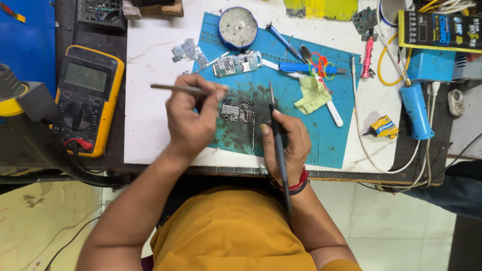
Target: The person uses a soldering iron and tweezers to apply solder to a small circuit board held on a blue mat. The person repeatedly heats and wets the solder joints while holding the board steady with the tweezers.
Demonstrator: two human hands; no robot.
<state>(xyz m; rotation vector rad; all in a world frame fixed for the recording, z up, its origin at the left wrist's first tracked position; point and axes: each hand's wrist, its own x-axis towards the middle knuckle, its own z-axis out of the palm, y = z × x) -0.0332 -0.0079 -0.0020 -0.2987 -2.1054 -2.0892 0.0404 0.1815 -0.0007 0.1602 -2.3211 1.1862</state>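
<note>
Gripping thin metal tweezers (183,89) in the left hand (190,120), a slim black soldering iron (277,138) in the right hand (287,143) — both closed around tools, flanking a small green circuit board (238,111) on the blue silicone mat (331,135) near the tabletop's (145,100) front edge.

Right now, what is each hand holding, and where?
Left hand grips tweezers near their tip end; right hand holds a soldering iron mid-shaft, pen-style.
</note>
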